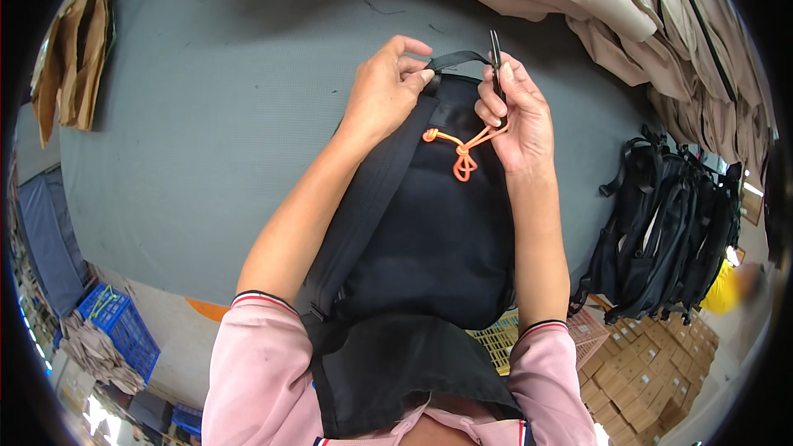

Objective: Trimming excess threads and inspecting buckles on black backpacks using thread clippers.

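From where I stand, the bag (438,239) is on the grey surface (206,157), in front of the person, its near end close to the apron (413,363). I think it is rather light for its size and soft, so the body will give and fold under a push. It does not look fragile, and the cloth seems not very slippery. The best place to hold it, in my judgement, is the loop (458,57) at the far end, which should be firmer than the body; the wide strap (376,173) along the left side would also serve.

The left hand (387,87) pinches the loop near its left end, between thumb and finger. The right hand (524,107) has its fingers closed around the snips (497,74), the tips pointing away from the person, at the loop's other end. An orange cord (463,149), knotted, comes out of this hand and passes over the bag.

The bag is very dark, almost black, with a plain, smooth, dull face and rounded corners.
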